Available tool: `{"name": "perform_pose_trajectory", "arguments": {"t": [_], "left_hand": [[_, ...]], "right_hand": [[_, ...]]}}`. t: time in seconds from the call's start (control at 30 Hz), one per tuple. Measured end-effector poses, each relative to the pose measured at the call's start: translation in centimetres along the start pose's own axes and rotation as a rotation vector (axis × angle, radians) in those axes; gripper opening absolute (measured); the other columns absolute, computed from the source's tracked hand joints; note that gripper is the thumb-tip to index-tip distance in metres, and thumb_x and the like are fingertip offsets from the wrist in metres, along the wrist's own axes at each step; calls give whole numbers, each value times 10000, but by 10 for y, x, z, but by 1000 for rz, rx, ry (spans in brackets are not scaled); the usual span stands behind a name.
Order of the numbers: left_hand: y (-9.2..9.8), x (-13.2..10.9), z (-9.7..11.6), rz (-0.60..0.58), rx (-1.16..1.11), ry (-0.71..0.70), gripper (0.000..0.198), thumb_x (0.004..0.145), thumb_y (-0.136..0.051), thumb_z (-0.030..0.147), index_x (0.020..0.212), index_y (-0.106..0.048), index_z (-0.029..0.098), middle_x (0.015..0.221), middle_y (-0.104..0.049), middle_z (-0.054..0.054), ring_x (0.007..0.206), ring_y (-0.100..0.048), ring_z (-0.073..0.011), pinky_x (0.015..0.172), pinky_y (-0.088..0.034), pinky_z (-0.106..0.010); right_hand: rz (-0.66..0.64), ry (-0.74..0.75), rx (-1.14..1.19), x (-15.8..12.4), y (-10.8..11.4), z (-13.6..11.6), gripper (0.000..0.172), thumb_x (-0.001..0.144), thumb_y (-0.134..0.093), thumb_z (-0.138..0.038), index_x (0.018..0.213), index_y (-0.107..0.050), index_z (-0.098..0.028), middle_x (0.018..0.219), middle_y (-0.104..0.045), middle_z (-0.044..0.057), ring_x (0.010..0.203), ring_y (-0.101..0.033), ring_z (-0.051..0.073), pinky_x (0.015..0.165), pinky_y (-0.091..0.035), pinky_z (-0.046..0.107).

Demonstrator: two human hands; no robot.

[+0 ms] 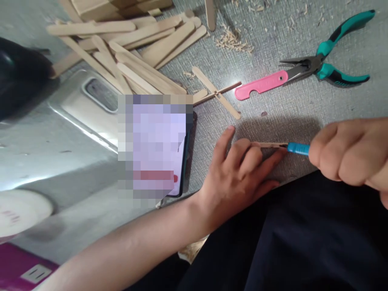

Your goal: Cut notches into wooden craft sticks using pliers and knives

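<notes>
My left hand [239, 167] presses down on a narrow wooden craft stick [266, 145] lying on the table, its middle fingers curled over one end and other fingers stretched out. A slim tool with a blue handle [298, 148] is gripped in my right hand [348, 151], which is closed around it. The tool's dark tip meets the stick near my left fingertips; its exact kind is hidden by my fist. Just beyond my left hand lie two craft sticks joined in a cross [226, 104].
A pink folding knife [260, 85] touches green-handled needle-nose pliers [315, 64]. Wood shavings [232, 40] lie near a heap of craft sticks [145, 60]. A phone [189, 149], its screen blurred, and a clear phone case [75, 105] are at left. A dark rounded object [21, 76] stands beyond.
</notes>
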State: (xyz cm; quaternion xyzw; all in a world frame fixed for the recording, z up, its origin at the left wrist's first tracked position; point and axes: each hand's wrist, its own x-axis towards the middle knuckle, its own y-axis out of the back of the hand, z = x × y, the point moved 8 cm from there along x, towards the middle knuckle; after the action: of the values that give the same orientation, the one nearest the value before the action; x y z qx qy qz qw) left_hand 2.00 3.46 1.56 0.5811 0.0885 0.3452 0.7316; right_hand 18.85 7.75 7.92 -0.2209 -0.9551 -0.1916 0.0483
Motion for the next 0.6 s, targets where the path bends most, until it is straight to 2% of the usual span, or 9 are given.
{"name": "perform_pose_trajectory", "arguments": {"t": [0.03,0.07,0.1,0.13,0.2,0.27,0.4,0.5,0.6], "left_hand": [[-1,0,-1,-2,2,-5,642,1108,-741,630,1632,-732,259,1151,-657,-82,1202,-629,-333,1320,-547,-683],[-3,0,-2,-7,3,-6,670,1087,-766,643,1640,-728,266,1162,-664,-85,1210,-628,-338,1323,-541,-687],[-4,0,-3,-13,5,-6,699,1065,-791,652,1650,-722,276,1179,-672,-88,1221,-628,-343,1328,-533,-689],[-6,0,-4,-21,5,-6,725,1045,-815,653,1663,-712,288,1197,-679,-91,1233,-627,-348,1334,-524,-691],[-8,0,-6,-39,11,-3,769,1022,-836,657,1695,-685,317,1219,-686,-94,1248,-623,-355,1343,-510,-695],[-9,1,-6,-55,18,-3,776,1028,-821,659,1713,-669,327,1219,-688,-104,1252,-616,-364,1337,-509,-703],[-9,4,-5,-64,46,-18,744,1049,-791,636,1696,-691,282,1194,-678,-133,1233,-601,-383,1306,-522,-715],[-9,5,-5,-69,57,-25,753,1050,-779,649,1698,-684,278,1183,-672,-132,1213,-595,-384,1281,-531,-707],[-9,5,-6,-78,59,-28,763,1047,-776,671,1697,-679,284,1199,-672,-128,1217,-594,-379,1286,-522,-695]], "right_hand": [[109,45,52,3,17,1,423,1251,-395,-362,860,-501,-242,903,-588,-59,984,-707,42,975,-602,243],[116,19,-73,6,25,7,331,1236,-434,-360,968,-592,-245,1057,-605,-27,1184,-688,85,1090,-585,323],[125,-4,-214,7,32,12,287,1224,-458,-398,1058,-643,-256,1123,-602,-7,1212,-651,126,1088,-563,372],[108,-23,-322,8,34,18,297,1217,-462,-462,1134,-669,-265,1121,-597,0,1125,-624,145,1026,-540,387],[78,0,-436,7,34,23,266,1182,-519,-484,1193,-671,-266,967,-620,-15,868,-581,149,834,-473,372],[60,40,-516,6,28,25,160,1138,-572,-393,1193,-664,-273,849,-636,-36,735,-548,148,750,-424,359],[149,20,-619,5,24,26,99,1072,-603,-254,1136,-673,-283,773,-659,-63,671,-557,138,703,-417,319],[188,-24,-654,6,26,26,157,1134,-570,-352,1095,-704,-279,766,-716,-49,689,-644,145,719,-450,313],[141,38,-677,6,24,21,237,1175,-521,-393,1083,-697,-264,766,-729,-25,694,-695,163,721,-469,321]]}}
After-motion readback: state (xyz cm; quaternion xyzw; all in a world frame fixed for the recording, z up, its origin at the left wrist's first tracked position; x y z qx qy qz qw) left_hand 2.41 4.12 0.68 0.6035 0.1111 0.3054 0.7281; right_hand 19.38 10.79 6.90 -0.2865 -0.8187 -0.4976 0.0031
